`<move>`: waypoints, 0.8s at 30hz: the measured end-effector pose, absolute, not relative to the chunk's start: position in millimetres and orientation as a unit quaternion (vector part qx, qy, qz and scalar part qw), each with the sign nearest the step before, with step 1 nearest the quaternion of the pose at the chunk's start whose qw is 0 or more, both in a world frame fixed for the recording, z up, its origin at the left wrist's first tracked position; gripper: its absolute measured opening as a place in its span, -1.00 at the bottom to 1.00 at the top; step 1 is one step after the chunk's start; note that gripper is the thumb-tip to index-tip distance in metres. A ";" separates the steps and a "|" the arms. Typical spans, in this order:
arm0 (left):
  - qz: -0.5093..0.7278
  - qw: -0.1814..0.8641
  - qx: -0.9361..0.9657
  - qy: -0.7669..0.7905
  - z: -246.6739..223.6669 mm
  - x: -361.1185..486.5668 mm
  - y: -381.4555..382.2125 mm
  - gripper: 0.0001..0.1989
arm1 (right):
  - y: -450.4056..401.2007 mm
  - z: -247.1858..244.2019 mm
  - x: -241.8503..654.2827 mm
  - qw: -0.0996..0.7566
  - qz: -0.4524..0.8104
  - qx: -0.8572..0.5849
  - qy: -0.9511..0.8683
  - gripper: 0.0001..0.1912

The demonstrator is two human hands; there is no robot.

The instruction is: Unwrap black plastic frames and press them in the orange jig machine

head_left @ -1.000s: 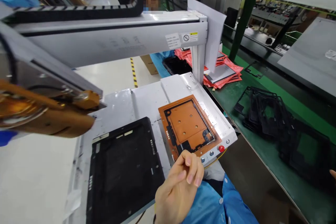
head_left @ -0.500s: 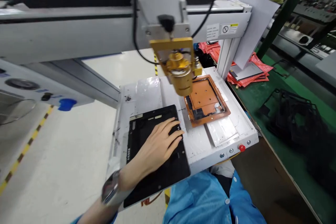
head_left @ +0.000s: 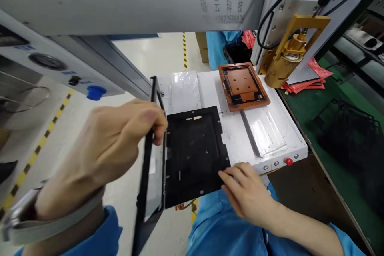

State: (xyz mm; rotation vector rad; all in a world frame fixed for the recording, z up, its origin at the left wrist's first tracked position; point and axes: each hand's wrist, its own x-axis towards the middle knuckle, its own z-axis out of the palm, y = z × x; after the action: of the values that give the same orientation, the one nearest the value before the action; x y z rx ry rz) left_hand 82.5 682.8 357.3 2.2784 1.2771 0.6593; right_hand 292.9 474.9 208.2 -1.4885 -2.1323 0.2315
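A flat black plate (head_left: 193, 148) with a raised rim and small holes lies on the machine's white bed. Along its left side stands a thin black-edged panel (head_left: 143, 192), tilted steeply upright and seen almost edge-on. My left hand (head_left: 126, 140), with a watch at the wrist, is closed around this panel's edge. At the plate's lower right corner, my right hand (head_left: 246, 190) has its bent fingers closed on the rim. An orange-brown fixture (head_left: 244, 84) with a black frame in it sits to the right, apart from both hands.
A gold-coloured machine head (head_left: 285, 62) hangs at the right. The bed's front edge carries a red button (head_left: 288, 161). A blue knob (head_left: 96, 93) is on the left control panel. Red plastic packaging (head_left: 312, 84) and dark parts (head_left: 348, 136) lie on the green bench.
The black-edged panel is now raised at the left in my left hand, uncovering the plate. My right hand has come into view at the rim. The gold head appears farther right.
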 end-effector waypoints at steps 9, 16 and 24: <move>0.175 0.183 0.788 0.562 367.5 49.8 670.0 -0.45 | 520.3 194.3 250.0 0.075 0.099 -0.483 -0.867 -0.88; 0.227 0.206 0.784 0.541 358.5 32.5 675.9 -0.54 | 529.4 213.5 261.8 0.093 0.118 -0.485 -0.862 -0.82; 0.285 0.249 0.752 0.540 341.8 19.0 682.1 -0.52 | 490.1 245.4 293.7 0.350 0.147 -0.474 -0.794 -0.78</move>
State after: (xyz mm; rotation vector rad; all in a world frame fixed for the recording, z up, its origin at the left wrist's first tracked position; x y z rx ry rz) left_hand 19.0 682.1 341.8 2.0490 1.4704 0.7772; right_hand 293.7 490.1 245.4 -1.2281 -2.0573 0.3804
